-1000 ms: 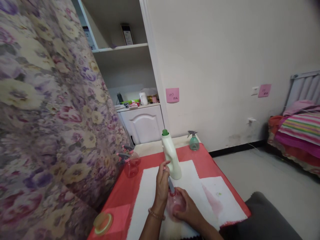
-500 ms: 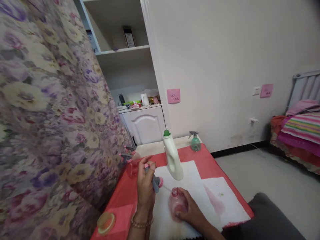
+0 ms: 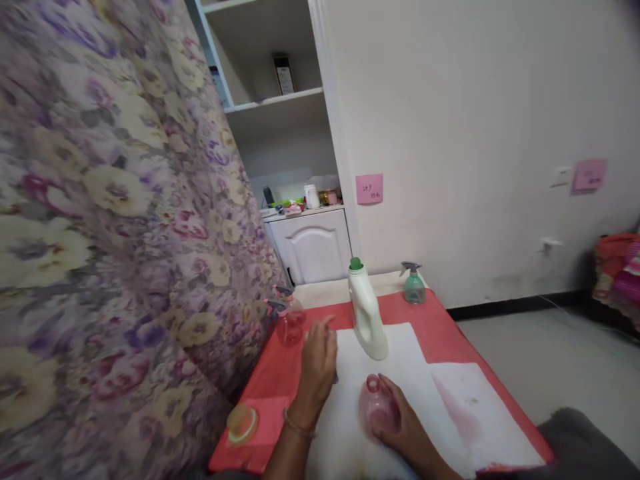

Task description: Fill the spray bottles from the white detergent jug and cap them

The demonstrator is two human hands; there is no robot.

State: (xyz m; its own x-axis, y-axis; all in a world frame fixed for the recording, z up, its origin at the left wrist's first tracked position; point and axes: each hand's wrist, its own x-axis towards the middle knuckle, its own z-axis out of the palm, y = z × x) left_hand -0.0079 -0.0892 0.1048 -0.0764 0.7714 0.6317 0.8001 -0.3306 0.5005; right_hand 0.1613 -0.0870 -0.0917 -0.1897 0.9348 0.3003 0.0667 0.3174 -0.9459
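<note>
My right hand [image 3: 404, 428] is wrapped around a pink see-through bottle [image 3: 379, 408], whose neck is uncapped. It stands on white paper [image 3: 345, 427]. My left hand [image 3: 320, 357] is up to the left of the bottle, back of the hand towards me, a beaded bracelet at its wrist. It holds a grey trigger spray head [image 3: 336, 377], of which only a sliver shows past the palm. Behind the bottle stands a white jug [image 3: 369, 320] with a green top. To the left are pink spray bottles [image 3: 289, 325] with grey heads.
A green spray bottle [image 3: 414, 288] stands at the far right corner of the red-covered table [image 3: 280, 380]. A yellowish round lid or cup [image 3: 242, 425] lies front left. A stained white sheet [image 3: 480, 413] lies on the right. A floral curtain [image 3: 125, 233] hangs along the left side.
The spray head and its tube have come away from the bottle neck, leftwards, and my left hand has turned to hide them. The view has swung left. My right hand keeps holding the bottle.
</note>
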